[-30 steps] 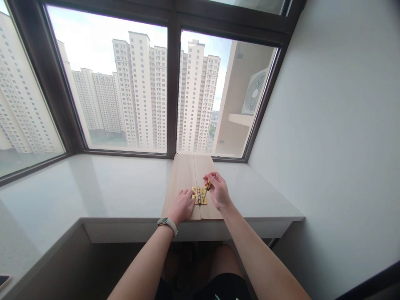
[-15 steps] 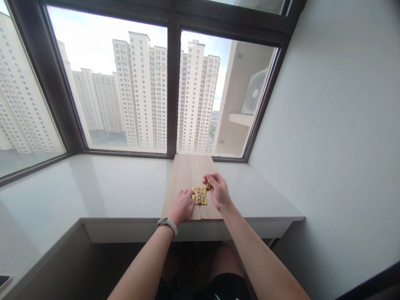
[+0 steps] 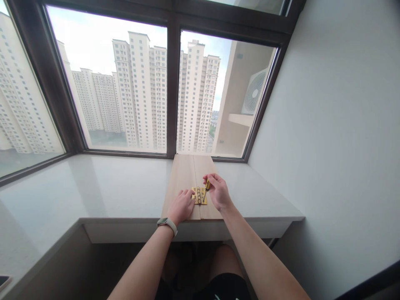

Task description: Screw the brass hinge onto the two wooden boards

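Observation:
Two light wooden boards lie side by side on the white counter, with a narrow seam between them. A brass-coloured hinge spans that seam near the front end. My right hand is closed round the yellow and black handle of a screwdriver. Its shaft slants down to the lower part of the hinge's right leaf; the tip's exact seat is too small to make out. My left hand lies on the left board, fingers stretched out, fingertips touching the hinge's left leaf. A watch is on the left wrist.
The white counter runs along the windows, its front edge close to my forearms. A dark window frame stands behind the boards. At right rises a white wall. Part of a phone-like object shows at the lower left.
The screwdriver's handle looks slightly turned in my right hand. Both hands, the boards and the hinge stay in nearly the same place.

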Tool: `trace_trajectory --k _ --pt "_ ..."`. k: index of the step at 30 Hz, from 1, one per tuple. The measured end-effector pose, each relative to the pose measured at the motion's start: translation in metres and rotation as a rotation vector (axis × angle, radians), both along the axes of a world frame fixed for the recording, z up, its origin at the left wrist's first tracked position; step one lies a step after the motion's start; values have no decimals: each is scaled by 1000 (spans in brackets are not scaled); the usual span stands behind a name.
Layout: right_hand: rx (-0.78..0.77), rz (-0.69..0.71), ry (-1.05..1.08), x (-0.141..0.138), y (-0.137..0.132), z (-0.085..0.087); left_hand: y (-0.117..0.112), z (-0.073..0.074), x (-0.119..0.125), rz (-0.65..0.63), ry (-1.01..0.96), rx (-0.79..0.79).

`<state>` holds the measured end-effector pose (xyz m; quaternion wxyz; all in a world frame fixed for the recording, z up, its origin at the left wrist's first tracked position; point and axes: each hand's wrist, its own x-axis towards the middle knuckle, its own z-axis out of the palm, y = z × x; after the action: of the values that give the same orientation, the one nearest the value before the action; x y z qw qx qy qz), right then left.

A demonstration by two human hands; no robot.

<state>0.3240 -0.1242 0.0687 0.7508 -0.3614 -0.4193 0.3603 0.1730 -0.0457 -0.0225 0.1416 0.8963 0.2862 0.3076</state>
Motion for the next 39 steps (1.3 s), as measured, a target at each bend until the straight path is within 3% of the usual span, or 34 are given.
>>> trace_trajectory --k 6,13,24,39 --pt "-12 -38 -3 0 1 -2 -2 2 0 3 4 -5" --pt "56 25 15 1 2 -1 -1 2 0 -6 -2 -11" --pt "-9 38 6 2 4 -4 1 -1 0 -5 -9 4" --pt "14 57 22 4 4 -2 0 -1 1 -1 -11 4"
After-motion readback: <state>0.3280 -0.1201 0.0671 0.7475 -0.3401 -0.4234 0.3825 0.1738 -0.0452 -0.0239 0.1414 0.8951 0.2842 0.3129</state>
